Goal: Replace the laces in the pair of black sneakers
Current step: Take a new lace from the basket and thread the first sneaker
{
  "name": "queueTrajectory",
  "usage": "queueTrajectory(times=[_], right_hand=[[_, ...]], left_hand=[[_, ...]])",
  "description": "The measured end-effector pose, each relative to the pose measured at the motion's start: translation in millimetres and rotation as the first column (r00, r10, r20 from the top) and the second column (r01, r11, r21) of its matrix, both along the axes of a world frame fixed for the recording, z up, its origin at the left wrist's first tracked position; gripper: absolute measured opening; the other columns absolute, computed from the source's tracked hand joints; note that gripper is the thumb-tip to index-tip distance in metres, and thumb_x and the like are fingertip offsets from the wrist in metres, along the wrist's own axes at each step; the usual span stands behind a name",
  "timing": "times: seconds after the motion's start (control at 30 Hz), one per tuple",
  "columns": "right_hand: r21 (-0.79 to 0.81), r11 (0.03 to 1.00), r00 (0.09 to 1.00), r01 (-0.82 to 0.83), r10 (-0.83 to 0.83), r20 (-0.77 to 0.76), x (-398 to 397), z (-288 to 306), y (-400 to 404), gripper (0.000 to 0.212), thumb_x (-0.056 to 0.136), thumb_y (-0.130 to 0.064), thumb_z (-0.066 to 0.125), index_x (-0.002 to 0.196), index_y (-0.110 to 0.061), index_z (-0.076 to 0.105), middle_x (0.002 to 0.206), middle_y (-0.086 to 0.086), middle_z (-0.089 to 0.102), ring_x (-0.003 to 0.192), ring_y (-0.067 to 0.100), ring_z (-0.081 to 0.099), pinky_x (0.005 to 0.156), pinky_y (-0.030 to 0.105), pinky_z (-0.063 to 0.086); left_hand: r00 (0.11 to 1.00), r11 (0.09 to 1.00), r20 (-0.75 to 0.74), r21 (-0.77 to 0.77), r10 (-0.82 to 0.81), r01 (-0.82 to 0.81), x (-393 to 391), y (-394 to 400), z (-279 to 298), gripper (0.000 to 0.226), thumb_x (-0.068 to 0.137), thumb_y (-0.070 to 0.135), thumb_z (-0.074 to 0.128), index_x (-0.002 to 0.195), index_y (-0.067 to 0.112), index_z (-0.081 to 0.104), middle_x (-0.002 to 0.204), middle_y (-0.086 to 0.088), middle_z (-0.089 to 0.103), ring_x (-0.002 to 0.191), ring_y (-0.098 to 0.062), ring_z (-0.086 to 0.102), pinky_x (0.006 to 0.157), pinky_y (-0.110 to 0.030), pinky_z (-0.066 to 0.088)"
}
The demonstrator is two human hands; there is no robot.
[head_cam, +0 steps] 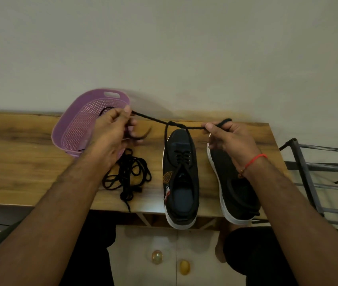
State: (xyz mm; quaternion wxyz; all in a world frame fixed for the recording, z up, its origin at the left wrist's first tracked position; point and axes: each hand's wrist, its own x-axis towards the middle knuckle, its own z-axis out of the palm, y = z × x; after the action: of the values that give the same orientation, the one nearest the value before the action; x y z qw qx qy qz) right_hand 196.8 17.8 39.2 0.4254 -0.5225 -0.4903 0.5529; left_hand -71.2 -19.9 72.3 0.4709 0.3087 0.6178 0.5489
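Black lace (176, 125): soft, light, limp. Pinched taut between left hand (110, 131) and right hand (229, 137), threaded through laced sneaker (181, 178); best gripped near stiff tips

A purple basket (75, 124) with little holes sits on the wooden worktop (19, 153), tipped up against the pale wall (164, 48). A dark metal rack (316, 178) stands off the worktop's right end. Below its front edge are two round knobs (157, 256).
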Motion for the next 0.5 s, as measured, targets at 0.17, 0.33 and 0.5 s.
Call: queueTrajectory(times=[0.17, 0.33, 0.5], right_hand=[[-0.076, 0.984, 0.987, 0.160, -0.160, 0.009, 15.3, -2.8, 9.9, 0.015, 0.095, -0.016, 0.065, 0.103, -0.005, 0.072, 0.078, 0.003, 0.071, 0.062, 0.015, 0.059, 0.056, 0.028, 0.051], [-0.102, 0.984, 0.951, 0.148, -0.113, 0.287, 23.2, 1.9, 13.0, 0.016, 0.095, -0.015, 0.064, 0.080, -0.009, 0.069, 0.066, 0.001, 0.065, 0.054, 0.015, 0.050, 0.047, 0.024, 0.040], [-0.037, 0.990, 0.563, 0.133, -0.044, 0.825, 71.5, 18.8, 19.8, 0.017, 0.091, -0.021, 0.070, 0.088, -0.005, 0.073, 0.066, 0.003, 0.059, 0.059, 0.013, 0.049, 0.061, 0.027, 0.040]], left_hand=[[0.674, 0.994, -0.734, 0.104, 0.084, -0.010, -23.2, 1.8, -8.1, 0.021, 0.100, 0.040, 0.059, 0.090, 0.024, 0.069, 0.075, 0.008, 0.066, 0.074, -0.012, 0.062, 0.066, -0.029, 0.046], [0.321, 0.983, -0.934, -0.178, -0.156, -0.040, -23.4, -3.1, -18.2, 0.021, 0.098, 0.038, 0.061, 0.099, 0.019, 0.069, 0.082, 0.002, 0.060, 0.082, -0.022, 0.058, 0.072, -0.042, 0.051], [0.201, 0.855, -0.851, -0.510, -0.485, -0.097, -29.5, -8.5, -16.4, 0.027, 0.091, 0.036, 0.069, 0.101, 0.011, 0.064, 0.079, -0.004, 0.051, 0.082, -0.024, 0.054, 0.073, -0.042, 0.047]])
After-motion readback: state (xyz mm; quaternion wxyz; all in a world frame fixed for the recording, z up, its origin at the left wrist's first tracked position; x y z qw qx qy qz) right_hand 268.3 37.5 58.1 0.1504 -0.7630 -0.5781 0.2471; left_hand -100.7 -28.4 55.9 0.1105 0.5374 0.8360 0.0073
